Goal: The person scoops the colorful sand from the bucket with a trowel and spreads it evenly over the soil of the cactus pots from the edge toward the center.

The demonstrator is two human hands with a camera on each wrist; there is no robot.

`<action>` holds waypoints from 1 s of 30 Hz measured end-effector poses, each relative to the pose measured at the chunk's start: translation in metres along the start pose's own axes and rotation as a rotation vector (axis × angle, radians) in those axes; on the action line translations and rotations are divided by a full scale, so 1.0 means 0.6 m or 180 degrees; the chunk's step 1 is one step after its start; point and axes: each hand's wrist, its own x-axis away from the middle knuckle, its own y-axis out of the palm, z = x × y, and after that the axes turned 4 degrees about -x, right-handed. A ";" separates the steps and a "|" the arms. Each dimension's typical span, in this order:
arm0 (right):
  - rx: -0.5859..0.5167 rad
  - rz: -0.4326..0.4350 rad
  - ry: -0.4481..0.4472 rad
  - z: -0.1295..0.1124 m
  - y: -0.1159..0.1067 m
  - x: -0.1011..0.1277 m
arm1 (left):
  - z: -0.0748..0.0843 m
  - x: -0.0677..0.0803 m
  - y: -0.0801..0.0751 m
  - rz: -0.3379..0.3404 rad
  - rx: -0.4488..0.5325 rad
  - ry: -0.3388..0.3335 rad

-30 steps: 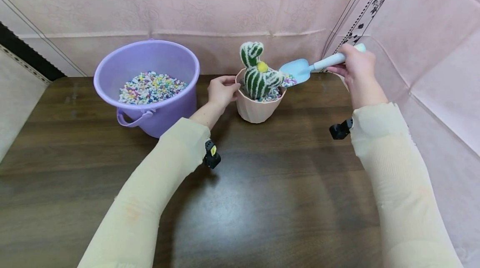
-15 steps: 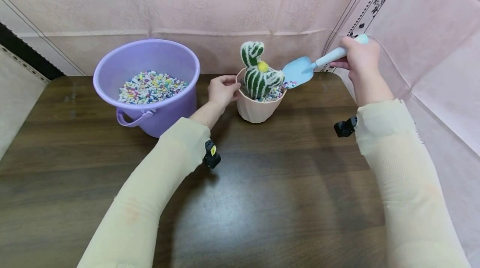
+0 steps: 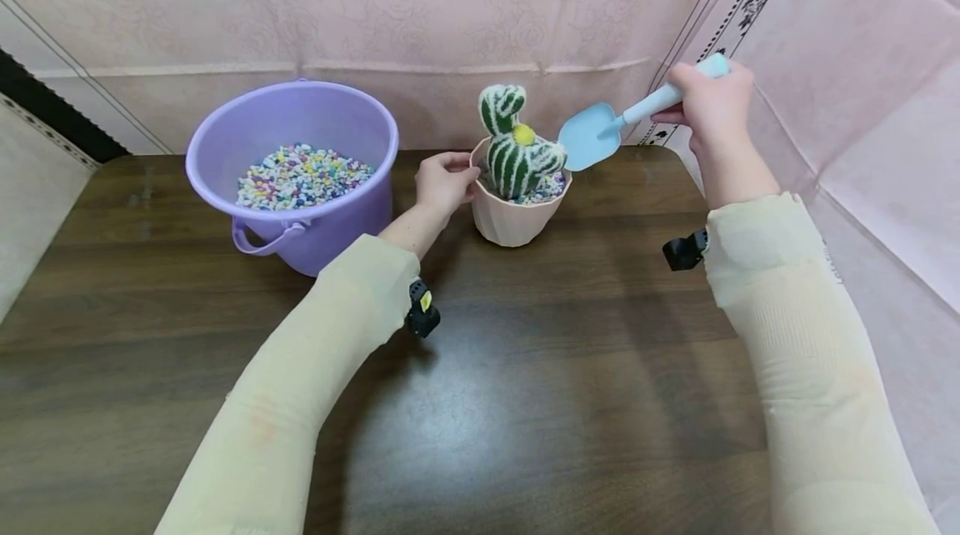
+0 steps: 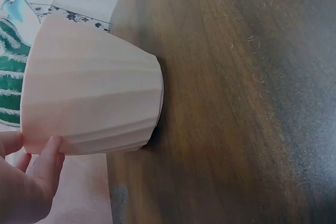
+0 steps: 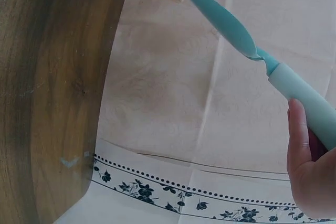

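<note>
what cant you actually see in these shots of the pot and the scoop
- Pebbles in the pink pot: head view, mostly hidden by the cactus.
- Right hand grip on the scoop: right wrist view cuts off the fingers at the edge.
- Left hand on the pot: left wrist view shows only fingertips; the frame corner cuts off the rest.
- Purple bucket: depth of pebbles hidden by its wall.

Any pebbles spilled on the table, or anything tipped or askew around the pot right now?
Nothing stands out. The ribbed pink pot stands upright on the dark wooden table, steadied by the left hand. The right hand holds the light blue plastic trowel tilted above the pot rim. No stray pebbles show on the table.
</note>
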 end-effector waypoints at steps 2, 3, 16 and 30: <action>-0.0032 0.0021 0.0031 -0.002 0.002 -0.003 | 0.003 0.003 -0.001 0.0026 -0.0071 -0.0007; -0.0055 0.0045 0.0055 -0.003 0.003 -0.005 | 0.006 0.005 -0.002 0.0052 -0.0132 0.0020; -0.0889 0.0379 0.0439 -0.056 0.003 -0.041 | 0.110 0.052 -0.058 0.0209 0.0005 0.0669; -0.1258 0.0022 0.0685 -0.074 0.121 -0.039 | 0.147 0.038 -0.274 0.0368 0.1000 0.0432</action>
